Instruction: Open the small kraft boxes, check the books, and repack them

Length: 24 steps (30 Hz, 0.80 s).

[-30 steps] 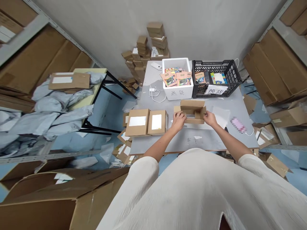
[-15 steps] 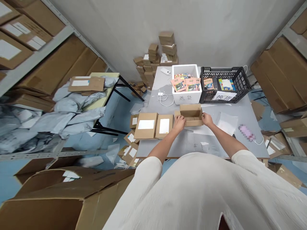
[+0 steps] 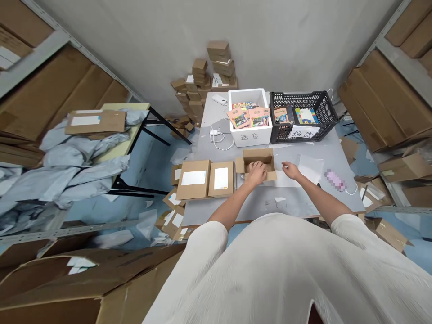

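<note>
A small cardboard box [image 3: 259, 156] stands on the grey table with its top open and its inside showing brown walls. My left hand [image 3: 257, 173] reaches over the front wall into it, fingers spread and pointing down; their tips are partly hidden. Just right of the box, my right hand [image 3: 291, 171] hovers apart from it with loosely bent fingers and nothing visible in them. Left of the box lie two closed cartons, a larger carton [image 3: 189, 190] and a smaller carton [image 3: 230, 176], each with a white label.
Behind the box stand a white foam bin [image 3: 251, 139] holding booklets and a black plastic crate [image 3: 332, 118]. A white cable [image 3: 221, 143], a clear plastic sheet [image 3: 311, 168] and a blurred pink object [image 3: 335, 179] lie on the table [image 3: 243, 209]. Grey parcels [image 3: 77, 150] cover a side table.
My right hand has let go of the box's right side and moved clear of it. My left hand has gone from the left front edge into the box. The view has shifted slightly right.
</note>
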Each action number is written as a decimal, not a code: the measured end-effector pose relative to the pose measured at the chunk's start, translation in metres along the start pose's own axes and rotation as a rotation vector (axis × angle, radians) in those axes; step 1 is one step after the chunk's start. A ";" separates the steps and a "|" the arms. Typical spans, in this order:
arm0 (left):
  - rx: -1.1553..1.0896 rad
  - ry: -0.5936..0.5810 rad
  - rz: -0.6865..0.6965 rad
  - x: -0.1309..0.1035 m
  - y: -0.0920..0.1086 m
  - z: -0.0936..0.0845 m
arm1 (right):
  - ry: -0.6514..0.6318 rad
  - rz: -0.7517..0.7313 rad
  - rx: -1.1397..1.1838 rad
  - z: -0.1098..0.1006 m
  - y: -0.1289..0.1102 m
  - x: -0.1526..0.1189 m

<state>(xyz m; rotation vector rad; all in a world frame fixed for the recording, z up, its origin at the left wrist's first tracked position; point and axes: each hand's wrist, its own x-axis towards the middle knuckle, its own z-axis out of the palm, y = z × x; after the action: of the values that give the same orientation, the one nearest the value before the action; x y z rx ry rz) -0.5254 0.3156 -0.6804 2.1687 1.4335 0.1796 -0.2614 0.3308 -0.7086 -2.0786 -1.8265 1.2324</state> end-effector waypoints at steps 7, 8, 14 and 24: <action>-0.005 0.042 0.069 0.014 0.062 0.013 | 0.012 0.087 -0.057 -0.028 0.075 -0.028; -0.008 0.033 0.078 0.017 0.072 0.018 | 0.006 0.107 -0.066 -0.033 0.087 -0.032; -0.061 -0.109 0.060 0.032 0.124 0.061 | -0.008 0.201 -0.133 -0.057 0.157 -0.046; -0.199 -0.346 -0.287 0.058 0.163 0.143 | -0.115 0.173 -0.352 -0.078 0.207 -0.025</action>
<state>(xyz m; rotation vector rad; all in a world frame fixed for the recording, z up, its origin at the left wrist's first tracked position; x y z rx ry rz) -0.3121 0.2676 -0.7310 1.7126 1.4354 -0.1446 -0.0507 0.2853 -0.7618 -2.4403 -2.0825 1.1578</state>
